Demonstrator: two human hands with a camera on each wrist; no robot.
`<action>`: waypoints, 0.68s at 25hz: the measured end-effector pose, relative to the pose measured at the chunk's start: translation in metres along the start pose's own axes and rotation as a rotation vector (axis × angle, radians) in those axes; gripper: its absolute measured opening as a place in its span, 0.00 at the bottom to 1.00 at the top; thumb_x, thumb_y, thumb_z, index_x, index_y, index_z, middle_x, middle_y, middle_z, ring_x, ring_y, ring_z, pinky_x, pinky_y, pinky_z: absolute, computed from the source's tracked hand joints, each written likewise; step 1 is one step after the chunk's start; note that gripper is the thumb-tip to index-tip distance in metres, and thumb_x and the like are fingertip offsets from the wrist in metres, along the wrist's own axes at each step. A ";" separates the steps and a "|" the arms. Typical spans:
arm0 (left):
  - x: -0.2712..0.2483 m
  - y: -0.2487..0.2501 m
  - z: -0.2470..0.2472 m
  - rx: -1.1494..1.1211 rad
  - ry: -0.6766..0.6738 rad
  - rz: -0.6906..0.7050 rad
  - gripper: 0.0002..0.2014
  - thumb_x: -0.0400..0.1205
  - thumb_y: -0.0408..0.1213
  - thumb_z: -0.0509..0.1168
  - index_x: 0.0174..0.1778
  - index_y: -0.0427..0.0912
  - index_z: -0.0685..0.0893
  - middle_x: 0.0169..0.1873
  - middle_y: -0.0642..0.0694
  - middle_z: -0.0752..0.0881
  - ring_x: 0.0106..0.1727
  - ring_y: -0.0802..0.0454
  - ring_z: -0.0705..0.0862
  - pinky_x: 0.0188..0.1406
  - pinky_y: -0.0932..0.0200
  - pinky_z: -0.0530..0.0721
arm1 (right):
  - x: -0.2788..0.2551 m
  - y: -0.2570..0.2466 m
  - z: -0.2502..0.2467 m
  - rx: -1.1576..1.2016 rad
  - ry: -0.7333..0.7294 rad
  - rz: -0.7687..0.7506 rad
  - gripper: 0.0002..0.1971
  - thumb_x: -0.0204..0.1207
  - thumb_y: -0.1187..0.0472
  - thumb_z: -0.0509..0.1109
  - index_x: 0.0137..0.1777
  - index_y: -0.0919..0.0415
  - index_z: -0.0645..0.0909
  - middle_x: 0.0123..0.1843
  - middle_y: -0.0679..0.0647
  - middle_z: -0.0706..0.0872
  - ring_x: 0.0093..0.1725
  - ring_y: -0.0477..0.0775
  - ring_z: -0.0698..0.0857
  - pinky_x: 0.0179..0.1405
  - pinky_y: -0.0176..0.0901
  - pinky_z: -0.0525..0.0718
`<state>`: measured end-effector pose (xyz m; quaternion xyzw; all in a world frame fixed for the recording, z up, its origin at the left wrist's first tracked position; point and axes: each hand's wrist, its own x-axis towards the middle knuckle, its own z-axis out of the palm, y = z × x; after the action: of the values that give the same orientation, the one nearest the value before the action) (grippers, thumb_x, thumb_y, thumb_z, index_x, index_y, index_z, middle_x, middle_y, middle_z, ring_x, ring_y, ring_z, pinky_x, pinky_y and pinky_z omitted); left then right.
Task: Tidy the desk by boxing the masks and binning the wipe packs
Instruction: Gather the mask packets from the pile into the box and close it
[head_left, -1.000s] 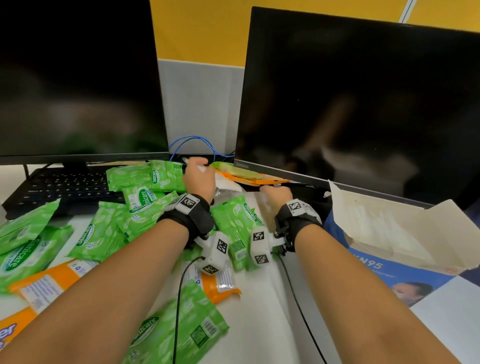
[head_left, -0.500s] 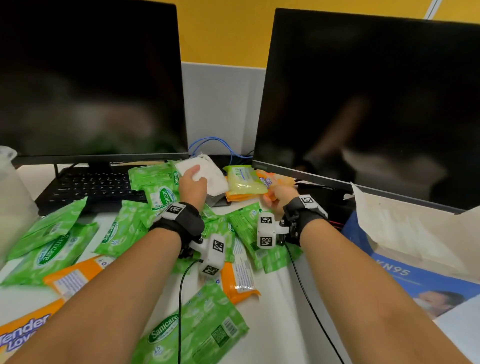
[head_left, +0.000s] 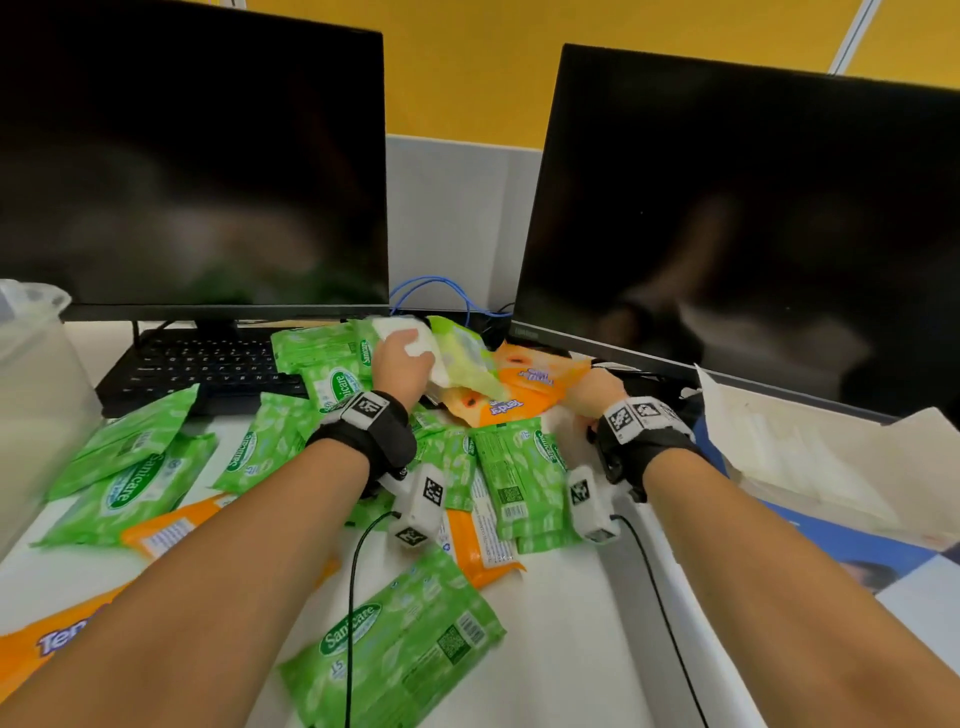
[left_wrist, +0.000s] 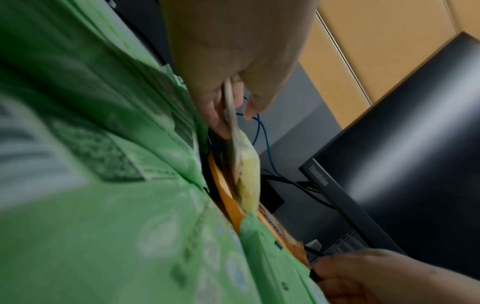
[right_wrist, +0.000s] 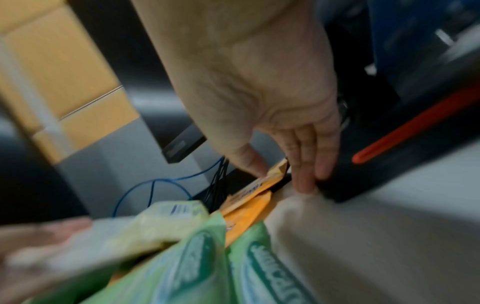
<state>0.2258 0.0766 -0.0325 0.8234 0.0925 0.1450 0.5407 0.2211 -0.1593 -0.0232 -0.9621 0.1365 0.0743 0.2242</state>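
Left hand (head_left: 400, 366) grasps a white mask (head_left: 415, 338) at the back of the pile, thumb over it, fingers under; a yellow-green wipe pack (head_left: 465, 358) lies against the mask and looks caught in the same grip, can't tell for sure. Right hand (head_left: 595, 395) pinches the edge of an orange wipe pack (head_left: 524, 395), thumb on top, fingers beneath, per the right wrist view.

Key relation: mask box (head_left: 810, 467) sits open at far right, just beside the right forearm. Mask is in the left hand, so the box lies across the body, beyond the right hand. Right hand is nearer to it but holds a wipe pack. My read: mask goes rightward over the right wrist, or gets handed off.

Bin (head_left: 36, 395) stands at far left, nearer the left hand. So both held items are on the wrong side for their targets.

Green wipe packs (head_left: 130, 483) cover the desk (head_left: 561, 649) between the forearms and to the left, mostly long axis running diagonally.
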 end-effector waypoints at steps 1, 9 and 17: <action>-0.005 0.004 -0.006 -0.010 0.075 0.026 0.21 0.79 0.27 0.63 0.70 0.35 0.77 0.70 0.34 0.75 0.70 0.39 0.74 0.67 0.56 0.71 | -0.006 -0.001 0.000 -0.048 0.046 -0.054 0.11 0.80 0.60 0.60 0.54 0.62 0.82 0.58 0.64 0.85 0.50 0.63 0.85 0.39 0.44 0.80; -0.063 0.017 -0.085 -0.051 0.142 0.146 0.11 0.83 0.30 0.59 0.59 0.35 0.82 0.57 0.35 0.85 0.56 0.36 0.85 0.50 0.55 0.78 | -0.152 -0.083 -0.009 -0.117 -0.370 -0.514 0.13 0.79 0.57 0.66 0.61 0.57 0.84 0.51 0.57 0.89 0.46 0.50 0.84 0.48 0.44 0.86; -0.120 -0.061 -0.213 0.095 0.342 -0.114 0.18 0.85 0.27 0.52 0.64 0.32 0.83 0.66 0.32 0.81 0.68 0.34 0.77 0.66 0.51 0.72 | -0.250 -0.097 0.071 -0.783 -0.563 -0.730 0.46 0.64 0.42 0.80 0.80 0.40 0.60 0.79 0.59 0.65 0.77 0.64 0.68 0.69 0.59 0.71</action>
<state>0.0407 0.2472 -0.0258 0.8048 0.2363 0.2473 0.4852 0.0059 0.0140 0.0051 -0.9011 -0.3047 0.2890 -0.1080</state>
